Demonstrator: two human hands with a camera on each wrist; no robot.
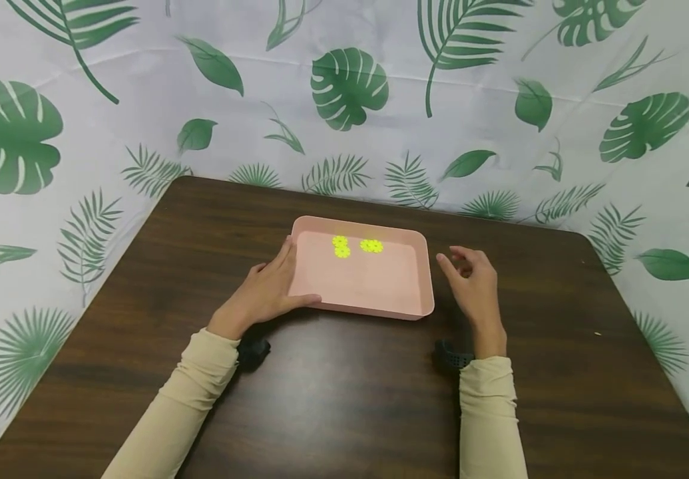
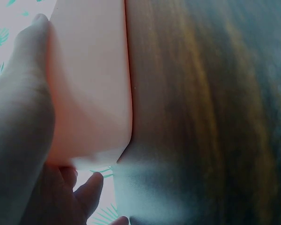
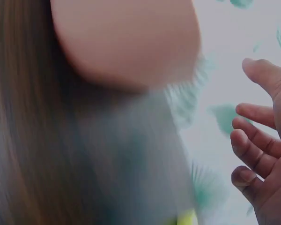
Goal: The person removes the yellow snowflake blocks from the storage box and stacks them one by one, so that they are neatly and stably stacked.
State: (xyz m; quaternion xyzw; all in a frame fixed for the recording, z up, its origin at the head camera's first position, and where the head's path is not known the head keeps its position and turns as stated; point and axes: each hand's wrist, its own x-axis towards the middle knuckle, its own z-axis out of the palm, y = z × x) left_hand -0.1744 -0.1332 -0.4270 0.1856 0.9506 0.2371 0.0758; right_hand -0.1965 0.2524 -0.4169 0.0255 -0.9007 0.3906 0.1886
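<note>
A shallow pink tray [image 1: 368, 283] lies on the dark wooden table. Inside it, toward the far side, are several bright yellow flower-shaped pieces [image 1: 341, 247] in two small groups. My left hand [image 1: 266, 289] touches the tray's near-left corner, its fingers fairly straight along the left wall and its thumb at the front rim. In the left wrist view, that thumb [image 2: 30, 51] lies against the tray's pink wall [image 2: 93, 65]. Just right of the tray, my right hand [image 1: 472, 283] is apart from it, fingers loosely bent with nothing between them.
The brown table [image 1: 344, 399] reaches a white cloth backdrop [image 1: 272, 100] printed with green leaves. A tiny pale speck [image 1: 598, 333] lies on the table's right side. A small yellow-green patch [image 3: 186, 218] shows at the bottom of the right wrist view, too cropped to identify.
</note>
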